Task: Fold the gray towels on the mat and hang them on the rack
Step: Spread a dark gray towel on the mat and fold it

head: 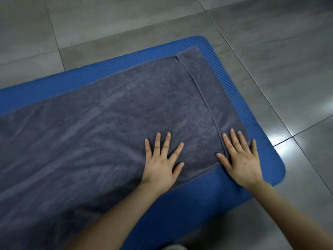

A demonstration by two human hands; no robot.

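Observation:
A large gray towel [111, 123] lies spread flat over the blue ribbed mat [266, 134]. Its top layer ends in a hemmed edge that runs from the far corner down to the near right, leaving a strip of a lower gray layer beyond it. My left hand [161, 163] presses flat on the towel near its front edge, fingers spread. My right hand [241, 157] lies flat with spread fingers across the hemmed edge and the lower strip, its palm partly on the mat. No rack is in view.
Gray floor tiles [279, 51] surround the mat on the far and right sides, with a bright glare patch at the right. The towel runs out of view to the left. The mat's rounded corners show at the back and the near right.

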